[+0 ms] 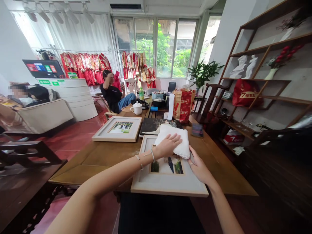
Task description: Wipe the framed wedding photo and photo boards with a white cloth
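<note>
Left hand [170,145] flat on white cloth [184,146], fingers extended; right hand [200,169] at cloth's right edge, can't tell if gripping. Cloth lies over far part of near picture frame [168,184], on brown wooden table [97,162]. Second frame [120,128] farther left. Red floor [60,139], far windows [156,48], right shelf unit [254,78].

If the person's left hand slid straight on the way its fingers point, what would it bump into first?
Beyond the white cloth under it, the left hand would probably meet the small dark, blurred object on the wooden table, though depth is hard to judge.
</note>
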{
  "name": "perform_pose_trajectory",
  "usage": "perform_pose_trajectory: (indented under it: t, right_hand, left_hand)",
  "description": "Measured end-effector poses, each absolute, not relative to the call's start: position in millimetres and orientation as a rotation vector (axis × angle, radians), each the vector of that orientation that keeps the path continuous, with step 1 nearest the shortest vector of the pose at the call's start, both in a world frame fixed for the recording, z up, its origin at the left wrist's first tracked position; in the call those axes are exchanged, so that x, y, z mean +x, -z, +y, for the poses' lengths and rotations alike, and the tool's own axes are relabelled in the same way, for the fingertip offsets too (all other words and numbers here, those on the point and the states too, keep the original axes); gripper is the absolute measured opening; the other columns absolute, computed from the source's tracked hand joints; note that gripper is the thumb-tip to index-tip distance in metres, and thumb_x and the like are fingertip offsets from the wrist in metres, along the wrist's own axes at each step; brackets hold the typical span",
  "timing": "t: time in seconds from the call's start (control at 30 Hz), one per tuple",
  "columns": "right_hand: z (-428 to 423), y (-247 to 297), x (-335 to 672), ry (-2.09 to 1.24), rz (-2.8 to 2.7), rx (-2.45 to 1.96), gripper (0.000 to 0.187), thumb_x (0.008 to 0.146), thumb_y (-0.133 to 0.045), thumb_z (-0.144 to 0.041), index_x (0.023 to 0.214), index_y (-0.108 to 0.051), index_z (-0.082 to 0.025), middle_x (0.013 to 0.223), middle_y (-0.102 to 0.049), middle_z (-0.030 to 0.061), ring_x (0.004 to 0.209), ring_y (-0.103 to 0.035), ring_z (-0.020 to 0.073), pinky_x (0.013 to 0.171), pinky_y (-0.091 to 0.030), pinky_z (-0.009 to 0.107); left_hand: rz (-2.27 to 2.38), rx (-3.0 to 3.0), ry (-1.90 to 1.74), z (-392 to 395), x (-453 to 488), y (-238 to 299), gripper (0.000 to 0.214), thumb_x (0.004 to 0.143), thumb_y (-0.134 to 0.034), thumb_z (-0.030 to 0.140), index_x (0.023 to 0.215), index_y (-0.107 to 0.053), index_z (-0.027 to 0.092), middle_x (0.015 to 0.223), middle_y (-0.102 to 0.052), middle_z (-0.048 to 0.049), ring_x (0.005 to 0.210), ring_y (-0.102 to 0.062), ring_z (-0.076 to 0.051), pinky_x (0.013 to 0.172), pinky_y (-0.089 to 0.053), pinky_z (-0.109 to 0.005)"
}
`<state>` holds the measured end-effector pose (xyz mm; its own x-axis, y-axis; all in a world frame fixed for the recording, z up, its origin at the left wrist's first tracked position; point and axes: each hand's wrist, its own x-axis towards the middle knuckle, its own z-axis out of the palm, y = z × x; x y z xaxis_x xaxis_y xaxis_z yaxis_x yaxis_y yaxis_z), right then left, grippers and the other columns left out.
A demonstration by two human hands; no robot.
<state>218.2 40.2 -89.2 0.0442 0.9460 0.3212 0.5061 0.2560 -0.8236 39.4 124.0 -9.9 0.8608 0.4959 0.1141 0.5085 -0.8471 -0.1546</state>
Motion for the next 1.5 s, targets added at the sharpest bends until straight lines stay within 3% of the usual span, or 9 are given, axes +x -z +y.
perform_pose_trajectory:
  t: [0.2,0.4,0.57,0.9,1.1,1.23,1.37,1.5]
  right_hand:
    - [47.4,97.6,225.5,-0.628,-1.583,-1.351,0.066,0.084,-0.043,-0.023,0.146,-0.021,-0.026,0.155,-0.024,0.0062,0.142,-0.021,0.0201,0.116,-0.015,0.045]
    - [50.0,105.6,227.7,-0.668,-1.556,-1.362,0.064,0.085,-0.045,-0.03,0.145,-0.025,-0.026,0.155,-0.021,0.0065,0.142,-0.019,0.0213,0.116,-0.015,0.046]
    - [48.9,107.3,228.0,-0.675,-1.557,-1.329,0.062,0.086,-0.044,-0.029,0.145,-0.026,-0.031,0.155,-0.021,0.0027,0.142,-0.02,0.0185,0.115,-0.018,0.044]
    - [39.8,95.4,221.1,-0.651,-1.559,-1.365,0.057,0.09,-0.04,-0.043,0.144,-0.028,-0.029,0.156,-0.017,0.0041,0.143,-0.014,0.0196,0.116,-0.014,0.045]
    - [37.6,91.9,219.7,-0.653,-1.583,-1.296,0.05,0.092,-0.035,-0.036,0.142,-0.033,-0.03,0.152,-0.031,0.0016,0.141,-0.025,0.0176,0.116,-0.017,0.042]
    - [42.0,101.7,223.6,-0.654,-1.554,-1.284,0.052,0.089,-0.036,-0.03,0.142,-0.034,-0.029,0.151,-0.033,0.0004,0.14,-0.027,0.0188,0.116,-0.02,0.041]
    - [45.7,107.1,225.4,-0.675,-1.519,-1.278,0.055,0.086,-0.042,-0.026,0.14,-0.036,-0.028,0.151,-0.033,0.0027,0.139,-0.028,0.0198,0.115,-0.023,0.042]
    - [46.7,101.3,223.4,-0.629,-1.53,-1.344,0.054,0.085,-0.046,-0.028,0.139,-0.039,-0.027,0.151,-0.032,0.0043,0.141,-0.025,0.0203,0.116,-0.018,0.043]
  left_hand:
    - [-0.624,-3.064,0.041,123.7,34.0,10.5,0.065,0.075,-0.048,0.012,0.138,-0.035,0.012,0.149,-0.032,-0.0102,0.14,-0.019,-0.022,0.112,-0.019,-0.04]
    - [-0.893,-3.121,0.047,35.1,20.0,11.3,0.063,0.075,-0.053,0.022,0.135,-0.04,0.01,0.143,-0.04,-0.0143,0.135,-0.031,-0.026,0.111,-0.025,-0.042]
    - [-1.034,-3.116,-0.062,-26.3,30.0,13.1,0.079,0.072,-0.06,0.032,0.139,-0.031,0.003,0.148,-0.027,-0.0217,0.137,-0.021,-0.037,0.112,-0.018,-0.05]
    - [-1.188,-2.846,-0.084,11.4,32.1,20.8,0.073,0.077,-0.06,0.025,0.14,-0.029,0.006,0.148,-0.026,-0.0228,0.136,-0.023,-0.038,0.104,-0.026,-0.06]
    - [-1.109,-2.773,0.101,64.6,41.2,16.7,0.055,0.078,-0.053,0.013,0.131,-0.039,0.008,0.142,-0.036,-0.02,0.132,-0.031,-0.032,0.105,-0.029,-0.049]
    - [-1.087,-2.78,0.152,82.3,52.0,26.0,0.056,0.076,-0.052,0.012,0.131,-0.037,0.008,0.142,-0.036,-0.0185,0.134,-0.026,-0.03,0.106,-0.027,-0.044]
    - [-1.036,-2.858,0.099,67.5,46.4,29.9,0.06,0.074,-0.053,0.015,0.131,-0.037,0.007,0.143,-0.035,-0.0186,0.134,-0.028,-0.032,0.106,-0.029,-0.045]
    - [-0.934,-2.966,0.015,22.6,23.2,20.5,0.067,0.072,-0.058,0.024,0.134,-0.036,0.007,0.144,-0.036,-0.0178,0.133,-0.03,-0.033,0.107,-0.029,-0.046]
